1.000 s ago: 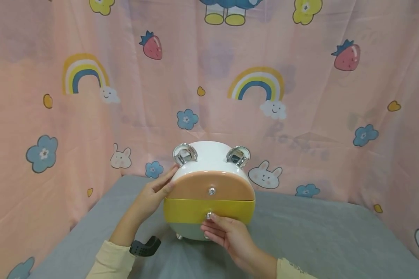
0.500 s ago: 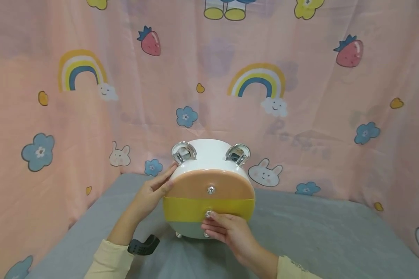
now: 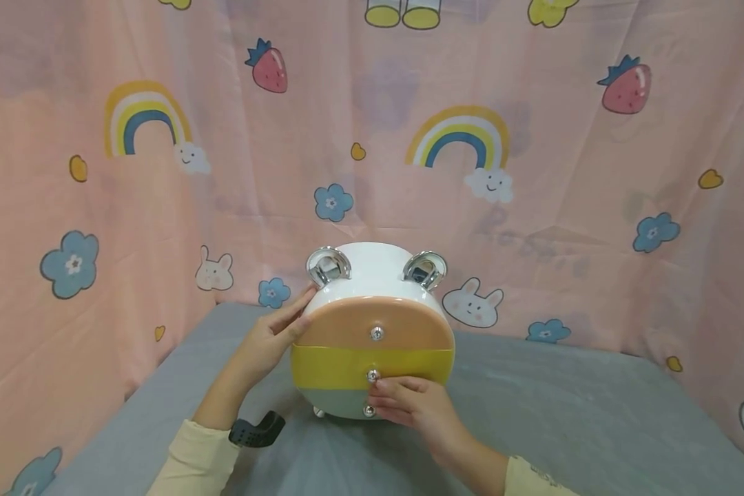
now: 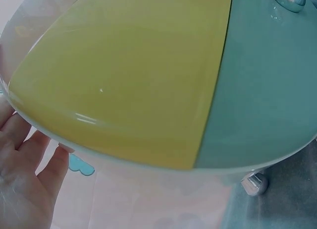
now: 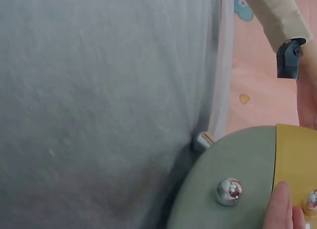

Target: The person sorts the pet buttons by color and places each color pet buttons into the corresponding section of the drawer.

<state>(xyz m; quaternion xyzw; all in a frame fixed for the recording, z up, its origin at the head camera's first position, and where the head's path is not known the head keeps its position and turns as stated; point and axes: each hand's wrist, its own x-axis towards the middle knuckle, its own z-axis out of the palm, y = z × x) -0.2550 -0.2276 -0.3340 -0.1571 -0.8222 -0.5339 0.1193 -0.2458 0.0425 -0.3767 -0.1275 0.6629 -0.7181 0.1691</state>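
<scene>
A small rounded drawer box with a white shell (image 3: 375,272) stands on grey cloth. Its front has an orange drawer (image 3: 341,324), a yellow drawer (image 3: 328,365) and a green drawer (image 3: 335,401), each with a silver knob. All three fronts look about flush. My left hand (image 3: 263,348) rests along the box's left side with extended fingers; in the left wrist view its fingertips (image 4: 59,164) lie at the rim. My right hand (image 3: 418,410) is just right of and below the yellow drawer's knob (image 3: 373,375), fingertips beside it, the knob in plain sight.
Two silver ear-shaped pieces (image 3: 328,265) stick up from the box top, and small silver feet (image 4: 254,183) hold it off the grey cloth (image 3: 552,413). Behind hangs a pink printed curtain (image 3: 273,138). A black strap (image 3: 257,430) sits at my left wrist.
My right fingers have come off the yellow drawer's knob and shifted slightly right. The left hand stays at the box's side. The head view has tilted down a little.
</scene>
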